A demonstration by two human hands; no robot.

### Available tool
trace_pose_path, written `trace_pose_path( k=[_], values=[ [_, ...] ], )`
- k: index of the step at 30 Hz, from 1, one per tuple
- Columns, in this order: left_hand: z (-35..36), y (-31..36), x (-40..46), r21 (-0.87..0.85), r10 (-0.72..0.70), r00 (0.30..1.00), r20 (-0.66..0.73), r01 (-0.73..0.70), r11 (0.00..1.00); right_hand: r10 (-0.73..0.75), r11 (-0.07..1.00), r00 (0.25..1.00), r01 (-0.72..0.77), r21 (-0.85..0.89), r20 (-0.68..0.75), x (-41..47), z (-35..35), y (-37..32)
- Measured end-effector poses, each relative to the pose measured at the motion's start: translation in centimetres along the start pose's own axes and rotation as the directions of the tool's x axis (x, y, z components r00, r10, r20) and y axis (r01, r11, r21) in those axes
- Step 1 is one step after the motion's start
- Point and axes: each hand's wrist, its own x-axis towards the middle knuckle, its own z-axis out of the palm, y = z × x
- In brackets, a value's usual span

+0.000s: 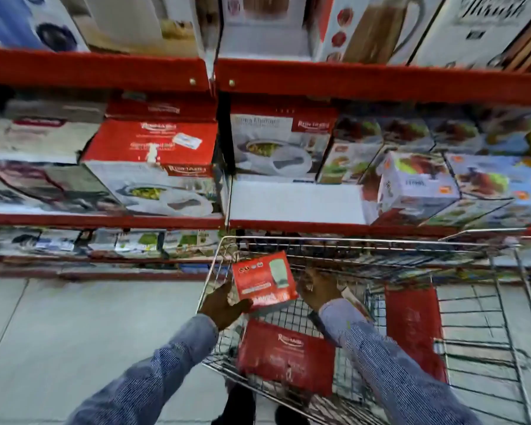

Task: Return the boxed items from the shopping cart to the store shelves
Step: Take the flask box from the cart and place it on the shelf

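Note:
A small red box [264,282] with a white jar pictured on it hangs over the left end of the wire shopping cart [365,240]. My left hand [224,305] grips its lower left edge, and my right hand [314,286] holds its right side. Below it in the cart lies a larger red box [285,355] with a white brand name. Another red box [413,329] stands upright further right in the cart. In front of me the red shelf [288,223] has a bare white gap [295,202] between boxed goods.
Red steel shelving fills the view, with boxed cookware on the middle shelf [154,167] and bigger boxes on the top shelf [258,23]. A low shelf [105,243] holds flat packs near the floor. Grey tiled floor [74,332] lies left of the cart. My shoes show at the bottom.

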Motion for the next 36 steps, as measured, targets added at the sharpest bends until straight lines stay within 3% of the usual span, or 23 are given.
trace_pose_path(
  k=[3,6,9,14,17,21,27,32,36],
  values=[
    [1.6,-0.8,2.5,-0.234,-0.197,0.977,0.086,0.212,0.949,0.101,0.99,0.985,-0.114,0.086,0.138,1.0,1.2,-0.2],
    [2.7,-1.7,4.1,-0.348,-0.307,0.937,0.164,0.346,0.871,0.181,0.956,0.959,-0.224,0.191,0.219,1.7,1.9,-0.6],
    [3.6,-1.7,4.4,-0.431,-0.3,0.932,0.205,0.361,0.827,0.18,0.919,0.955,-0.249,0.305,0.236,2.2,2.4,-0.7],
    [3.2,-1.3,3.6,-0.514,-0.25,0.941,0.227,0.334,0.79,0.211,0.86,0.968,-0.251,0.444,0.139,2.6,3.2,1.1],
    [2.0,-1.2,2.5,-0.564,-0.217,0.964,0.151,0.264,0.782,0.184,0.836,0.982,-0.174,0.521,0.033,-0.3,1.1,-0.4],
    [-0.8,-0.2,-1.1,-0.605,-0.113,0.991,0.076,0.136,0.784,0.026,0.891,0.987,0.049,0.452,-0.16,-3.9,-2.9,-3.1],
    [-6.5,4.8,-8.7,-0.679,0.14,0.977,-0.162,-0.213,0.703,-0.18,0.868,0.903,0.332,0.369,-0.389,-8.9,-10.1,-7.5],
    [-10.9,10.2,-14.1,-0.607,0.399,0.846,-0.354,-0.532,0.59,-0.314,0.761,0.76,0.56,0.327,-0.57,-13.3,-16.3,-11.6],
    [-14.5,13.9,-16.7,-0.37,0.552,0.687,-0.472,-0.723,0.583,-0.392,0.626,0.637,0.714,0.315,-0.663,-16.8,-20.5,-14.8]
  ],
)
